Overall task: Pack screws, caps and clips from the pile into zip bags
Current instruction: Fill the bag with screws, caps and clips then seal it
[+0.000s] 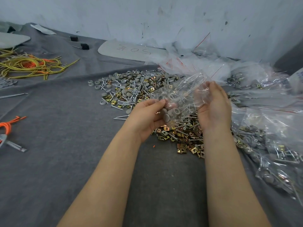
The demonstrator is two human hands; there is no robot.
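- Your left hand pinches the low end of the zip bag, thumb on top and fingers curled beneath the plastic.
- Your right hand grips the bag's high end, fingers curled behind the film. The two hands are apart, with the bag spanning the gap between them.
- The bag is held up over the work, slanting from its low end at 8 o'clock to its high end at 2 o'clock.
- Grey caps bunch in the low end by your left fingertips; screws lie higher in the same bag (how many, you cannot tell through the creased film).
- The loose pile of caps, screws and clips sits on the grey cloth at 10 o'clock from the bag.
- More brass-coloured clips lie at 6 o'clock, below the bag and between your wrists.
- Filled bags are heaped at 4 o'clock from your right hand.
- Empty bags with red stripes lie at 12 o'clock, against the wall.
- A grey panel with handwriting lies beyond the pile at 11 o'clock, and two black blocks sit just left of it.
- Far off at 9 to 10 o'clock lie yellow cords — and nearer you, an orange cord.
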